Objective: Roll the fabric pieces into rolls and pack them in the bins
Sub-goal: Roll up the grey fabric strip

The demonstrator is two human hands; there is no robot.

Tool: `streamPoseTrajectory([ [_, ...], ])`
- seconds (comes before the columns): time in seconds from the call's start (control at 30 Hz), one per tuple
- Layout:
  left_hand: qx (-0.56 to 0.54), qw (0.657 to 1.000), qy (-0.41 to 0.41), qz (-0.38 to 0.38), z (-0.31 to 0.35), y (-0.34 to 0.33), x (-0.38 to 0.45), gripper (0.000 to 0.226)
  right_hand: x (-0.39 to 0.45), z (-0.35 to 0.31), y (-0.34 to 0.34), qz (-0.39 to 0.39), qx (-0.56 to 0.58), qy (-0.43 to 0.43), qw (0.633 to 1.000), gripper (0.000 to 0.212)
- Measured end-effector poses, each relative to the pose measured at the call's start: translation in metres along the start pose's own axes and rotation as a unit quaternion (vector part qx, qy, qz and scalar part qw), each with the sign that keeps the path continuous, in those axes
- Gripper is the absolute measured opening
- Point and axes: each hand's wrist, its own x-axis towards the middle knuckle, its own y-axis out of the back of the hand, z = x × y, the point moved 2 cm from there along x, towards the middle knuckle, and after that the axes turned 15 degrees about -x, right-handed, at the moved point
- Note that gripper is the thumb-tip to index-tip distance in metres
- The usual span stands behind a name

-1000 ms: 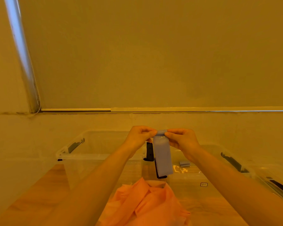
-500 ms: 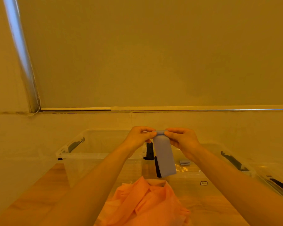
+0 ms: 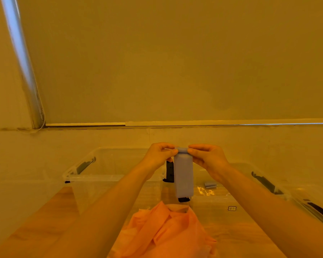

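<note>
**A:** What does the fabric piece look like?

**B:** It is a narrow blue-grey fabric strip [image 3: 183, 175], smooth and flat along its hanging part, with its top edge curled into a small tight roll. It sits just below the middle of the frame, held in the air above the bins.

**A:** Who has it?

**B:** Both hands. The left hand [image 3: 159, 155] pinches the left end of the rolled top with curled fingers and thumb, and the right hand [image 3: 207, 158] pinches the right end the same way.

**A:** Which way does it run?

**B:** The long axis is vertical in the frame, and the free end points down toward the orange fabric [image 3: 168, 233] heaped at the bottom centre. The little roll at the top lies horizontally, left to right between the fingertips.

**A:** And behind it?

**B:** A clear bin [image 3: 108, 176] at centre left and a second clear bin [image 3: 280, 194] at right, both on a wooden table [image 3: 45, 220]. A small blue-grey roll [image 3: 210, 184] lies inside the right-hand bin, beside the right wrist.
</note>
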Motion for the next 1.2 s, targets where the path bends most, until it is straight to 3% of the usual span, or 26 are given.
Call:
streamPoseTrajectory([
  [0.5, -0.008, 0.999, -0.028, 0.013, 0.0, 0.001, 0.001, 0.019, -0.003, 0.001, -0.002, 0.015, 0.014, -0.008, 1.0, 0.025],
  [0.67, -0.008, 0.998, -0.033, 0.052, -0.005, -0.002, 0.002, 0.012, -0.003, 0.002, -0.003, 0.032, 0.018, 0.006, 0.999, 0.019],
  [0.93, -0.031, 0.987, -0.076, 0.136, -0.018, -0.012, 0.005, 0.022, -0.003, 0.01, -0.013, 0.115, 0.009, 0.001, 0.993, 0.019],
  [1.2, 0.026, 0.984, -0.098, 0.148, -0.031, -0.025, 0.009, 0.029, 0.001, 0.016, -0.019, 0.183, -0.027, 0.03, 0.982, 0.025],
])
